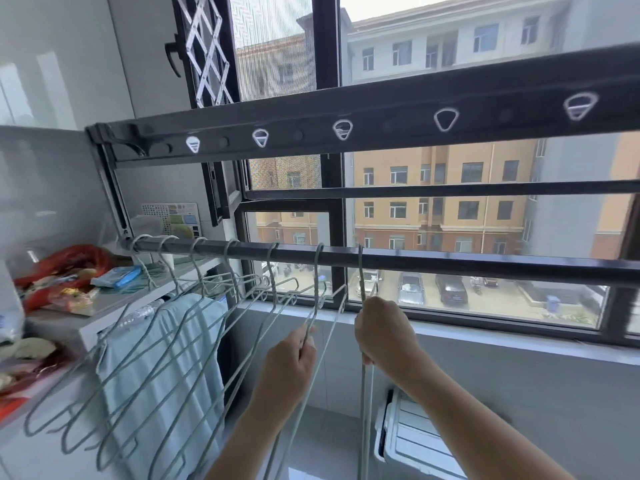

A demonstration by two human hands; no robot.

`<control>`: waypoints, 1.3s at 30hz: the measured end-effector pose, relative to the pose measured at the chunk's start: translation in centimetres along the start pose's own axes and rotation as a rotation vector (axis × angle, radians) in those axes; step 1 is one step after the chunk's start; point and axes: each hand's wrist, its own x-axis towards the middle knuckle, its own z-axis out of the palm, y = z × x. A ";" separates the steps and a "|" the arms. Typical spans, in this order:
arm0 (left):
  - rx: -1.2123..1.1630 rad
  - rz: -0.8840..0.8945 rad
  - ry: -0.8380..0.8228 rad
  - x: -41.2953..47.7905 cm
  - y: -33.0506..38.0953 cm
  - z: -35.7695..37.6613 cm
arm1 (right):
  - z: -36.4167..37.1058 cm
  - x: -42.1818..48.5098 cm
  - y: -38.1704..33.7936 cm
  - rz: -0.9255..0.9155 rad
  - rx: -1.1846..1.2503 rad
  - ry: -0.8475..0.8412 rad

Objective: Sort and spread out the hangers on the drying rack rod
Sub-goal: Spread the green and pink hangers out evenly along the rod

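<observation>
While a dark-framed window [336, 209] spans the far wall, a flat black rack beam [381, 109], pierced with rounded triangular holes, crosses in front of it. Lower down runs the round, dark drying rack rod [450, 263]. At the left a grey bench [114, 303] carries a crumpled red plastic bag [69, 258] and small packets. A pale green ribbed cloth [162, 375] hangs beside it, and a white slatted plastic bin [415, 441] stands on the tiled floor. Seven thin wire hangers [231, 271], pale green with twisted necks, hook over the rod's left half, spaced apart, their shoulders swinging left and overlapping. The right hand [384, 330] has its fingers curled round the rightmost hanger [360, 265] just below the neck; that hanger hangs edge-on. The left hand [291, 358] pinches a sloping wire of the next hanger [318, 258] between thumb and bent fingers.
</observation>
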 end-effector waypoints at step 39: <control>-0.536 0.193 -0.230 -10.8 28.9 11.1 | -19.4 -23.4 20.0 0.073 0.116 0.251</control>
